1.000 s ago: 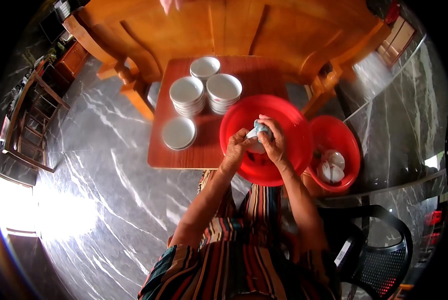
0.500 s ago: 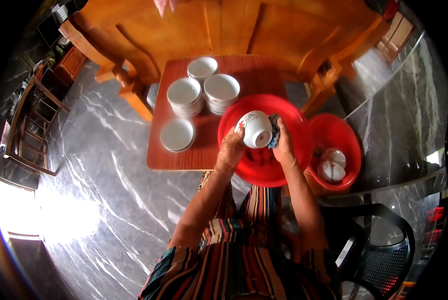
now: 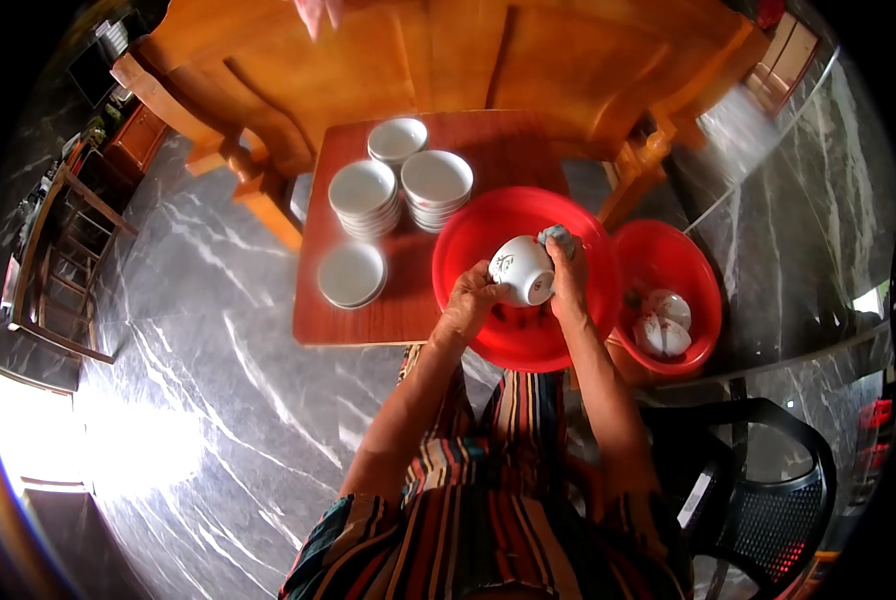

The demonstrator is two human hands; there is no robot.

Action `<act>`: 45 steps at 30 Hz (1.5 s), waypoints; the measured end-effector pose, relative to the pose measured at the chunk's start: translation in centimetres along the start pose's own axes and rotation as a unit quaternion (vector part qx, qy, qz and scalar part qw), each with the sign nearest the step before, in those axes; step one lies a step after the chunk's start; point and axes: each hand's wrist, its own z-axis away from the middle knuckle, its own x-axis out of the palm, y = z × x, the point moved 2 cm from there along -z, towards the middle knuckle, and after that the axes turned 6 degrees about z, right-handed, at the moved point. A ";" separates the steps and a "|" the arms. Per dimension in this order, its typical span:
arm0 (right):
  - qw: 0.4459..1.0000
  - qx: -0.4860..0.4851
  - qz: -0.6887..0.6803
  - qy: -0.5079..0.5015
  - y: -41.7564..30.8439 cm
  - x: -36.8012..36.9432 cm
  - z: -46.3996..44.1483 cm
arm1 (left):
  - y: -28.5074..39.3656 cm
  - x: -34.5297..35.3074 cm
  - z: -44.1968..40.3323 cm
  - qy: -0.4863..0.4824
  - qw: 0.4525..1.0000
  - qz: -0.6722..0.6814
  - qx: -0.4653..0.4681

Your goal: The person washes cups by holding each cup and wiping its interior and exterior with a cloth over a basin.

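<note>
A white bowl [image 3: 520, 268] with a painted floral pattern is tilted on its side over a red basin [image 3: 465, 225], its foot turned toward me. My left hand [image 3: 471, 298] grips the bowl from the left, thumb on its outer wall. At the bowl's right, my right hand [image 3: 569, 275] is closed around a bluish-grey cloth [image 3: 557, 238], which rests against the bowl near its rim. Part of the cloth is hidden by the fingers. Some dark reddish marks show on the basin's bottom below the bowl.
Stacks of white bowls [image 3: 362, 190] and a low stack of shallow dishes [image 3: 352, 273] stand on the reddish wooden table [image 3: 418, 320]. A second red basin [image 3: 703, 290] at the right holds white bowls [image 3: 663, 337]. A black chair [image 3: 783, 490] stands at lower right; a wooden bench [image 3: 388, 60] is behind.
The bowl has turned in my hands, so its painted pattern now faces left. My right hand with the cloth has shifted up toward the bowl's rim.
</note>
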 end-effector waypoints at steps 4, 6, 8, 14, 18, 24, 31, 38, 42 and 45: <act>0.998 -0.038 0.055 -0.021 -0.9 0.3 0.8 | 0.1 -0.1 0.0 0.009 0.999 0.016 0.038; 0.977 -0.133 0.147 -0.073 -0.6 0.4 1.4 | 0.1 0.1 -0.1 0.030 0.997 0.069 0.031; 0.968 -0.164 0.132 -0.139 -2.6 1.7 2.9 | -0.1 0.2 0.0 0.048 0.993 0.109 0.023; 0.820 -0.416 0.336 -0.203 -6.2 3.7 4.8 | -1.8 -0.1 -0.7 0.098 0.976 0.171 0.089; 0.882 -0.332 0.289 -0.171 -4.2 3.2 3.6 | 0.0 0.4 -0.2 0.063 0.990 0.117 0.044; 0.978 -0.109 0.072 -0.163 -1.7 1.3 1.5 | -2.0 -0.9 -1.2 0.077 0.979 0.187 0.020; 0.982 0.060 -0.118 -0.133 1.1 0.2 0.6 | -2.2 -1.5 -1.0 0.058 0.964 0.248 0.071; 0.931 0.206 -0.290 -0.088 0.7 -0.1 0.5 | -0.9 -0.4 -0.6 -0.030 0.970 0.233 0.070; 0.944 0.183 -0.269 -0.049 1.3 -1.1 -0.6 | -1.1 0.4 -0.6 -0.023 0.991 0.126 0.042; 0.986 0.058 -0.148 -0.054 1.8 -1.4 -0.6 | -1.7 0.6 -1.0 -0.023 0.988 0.150 0.043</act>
